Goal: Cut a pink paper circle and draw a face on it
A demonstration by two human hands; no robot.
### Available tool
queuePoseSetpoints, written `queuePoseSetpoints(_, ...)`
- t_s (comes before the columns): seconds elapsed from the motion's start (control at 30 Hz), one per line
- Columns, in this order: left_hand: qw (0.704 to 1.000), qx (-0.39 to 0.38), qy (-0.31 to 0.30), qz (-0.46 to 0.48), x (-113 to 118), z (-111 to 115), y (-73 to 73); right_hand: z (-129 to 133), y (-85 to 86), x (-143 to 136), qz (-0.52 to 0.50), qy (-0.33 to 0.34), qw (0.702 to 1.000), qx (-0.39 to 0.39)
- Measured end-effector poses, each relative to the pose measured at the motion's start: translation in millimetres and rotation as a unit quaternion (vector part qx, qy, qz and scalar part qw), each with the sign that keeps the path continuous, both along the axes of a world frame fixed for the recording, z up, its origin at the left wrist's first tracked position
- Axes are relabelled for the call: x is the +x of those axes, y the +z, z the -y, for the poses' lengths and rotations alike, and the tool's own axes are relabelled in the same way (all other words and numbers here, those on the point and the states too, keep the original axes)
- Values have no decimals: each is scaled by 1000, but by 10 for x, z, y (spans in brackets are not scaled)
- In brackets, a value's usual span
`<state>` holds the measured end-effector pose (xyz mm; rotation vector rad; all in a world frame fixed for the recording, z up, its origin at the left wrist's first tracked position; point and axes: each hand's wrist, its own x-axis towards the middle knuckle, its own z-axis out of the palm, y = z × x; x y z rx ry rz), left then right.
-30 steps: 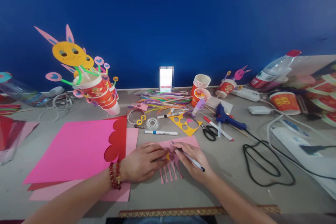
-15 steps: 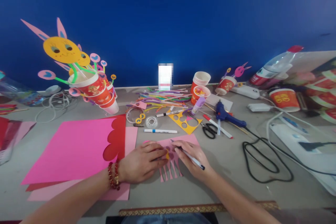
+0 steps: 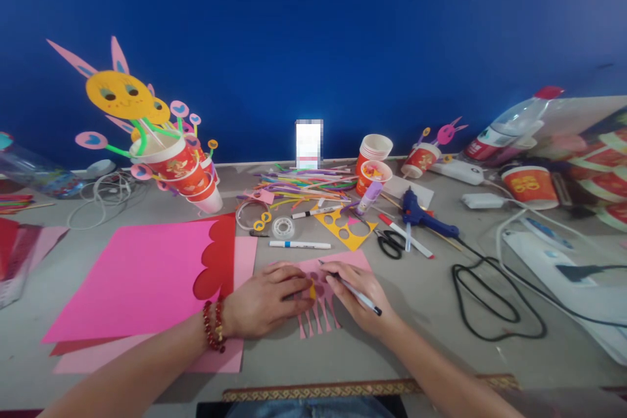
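My left hand (image 3: 267,300), with a red bead bracelet at its wrist, lies flat with fingers stretched over the left part of a light pink paper (image 3: 360,262). A small yellow paper piece (image 3: 312,289) shows at its fingertips, partly hidden beneath them. The pink paper has cut-out holes and narrow strips along its near edge. In my right hand (image 3: 360,294) is a pen (image 3: 360,297) with a pale barrel and black end, closed between thumb and fingers. Its tip points to the far left, at or just above the pink paper; I cannot tell whether it touches.
Left lie pink and red sheets (image 3: 137,274). Ahead are a blue-tipped marker (image 3: 300,245), a tape roll (image 3: 283,228), holed yellow paper (image 3: 347,232), scissors (image 3: 390,245) and a blue glue gun (image 3: 428,217) with a black cord. Decorated paper cups (image 3: 171,163) stand far left.
Both hands and the pen stay nearly in place; the left hand's fingers shift only slightly. The whole view has moved a little.
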<state>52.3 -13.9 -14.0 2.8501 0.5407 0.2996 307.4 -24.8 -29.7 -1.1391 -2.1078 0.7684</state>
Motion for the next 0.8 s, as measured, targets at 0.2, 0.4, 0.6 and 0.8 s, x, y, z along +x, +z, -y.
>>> queuePoseSetpoints(0.2,1000,13,3,-3,2,16,8,8,12,1,-10,0,1000,-1)
queuePoseSetpoints(0.4,1000,20,14,-16,14,24,34,50,51,-26,-62,-22,998,-12)
queuePoseSetpoints(0.6,999,17,14,-25,2,32,13,72,28,-129,-56,-43,996,-48)
queuePoseSetpoints(0.8,1000,5,13,-26,-4,30,8,54,6,-140,-28,-34,999,-22)
